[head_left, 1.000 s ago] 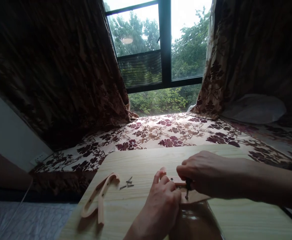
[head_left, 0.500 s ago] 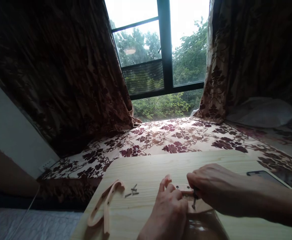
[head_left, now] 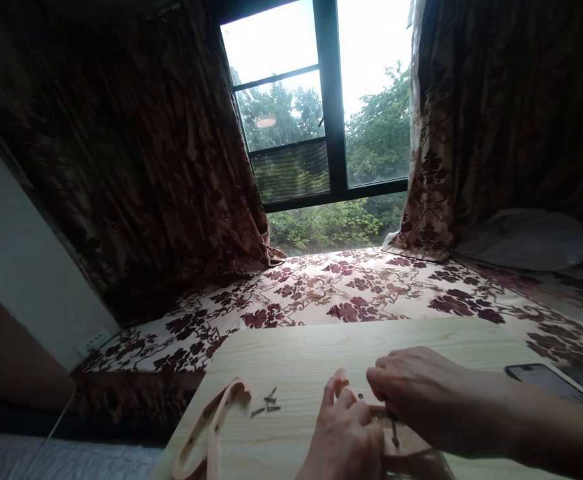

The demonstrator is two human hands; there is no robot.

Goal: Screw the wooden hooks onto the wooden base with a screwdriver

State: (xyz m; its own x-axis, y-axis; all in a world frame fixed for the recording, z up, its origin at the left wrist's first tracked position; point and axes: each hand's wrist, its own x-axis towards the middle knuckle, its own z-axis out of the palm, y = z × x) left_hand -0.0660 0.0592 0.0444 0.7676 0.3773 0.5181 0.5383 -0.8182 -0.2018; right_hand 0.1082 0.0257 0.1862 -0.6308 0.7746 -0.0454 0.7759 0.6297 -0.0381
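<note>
My left hand (head_left: 344, 430) is closed over a light wooden piece (head_left: 371, 399) with dark screw holes, pressing it down at the front of the board. Beside it, my right hand (head_left: 416, 393) is a closed fist around a slim dark metal tool (head_left: 394, 433). Most of that tool is hidden by the fingers, so its exact kind cannot be made out. Its lower end points down at a pale wooden surface (head_left: 414, 443) next to the left fingers. Several loose screws (head_left: 270, 403) lie left of my hands. Farther left rest curved wooden parts (head_left: 214, 423) with small holes.
The pale wooden board (head_left: 291, 347) bears all of this. A phone (head_left: 551, 383) lies at its right, partly behind my right forearm. Beyond stretches a flower-patterned cloth (head_left: 331, 287) up to the window (head_left: 338, 133), with dark curtains (head_left: 171, 167) on both sides.
The view has tilted up a little, so everything sits lower in the picture. My right fist has turned slightly with the tool; the left hand keeps its hold.
</note>
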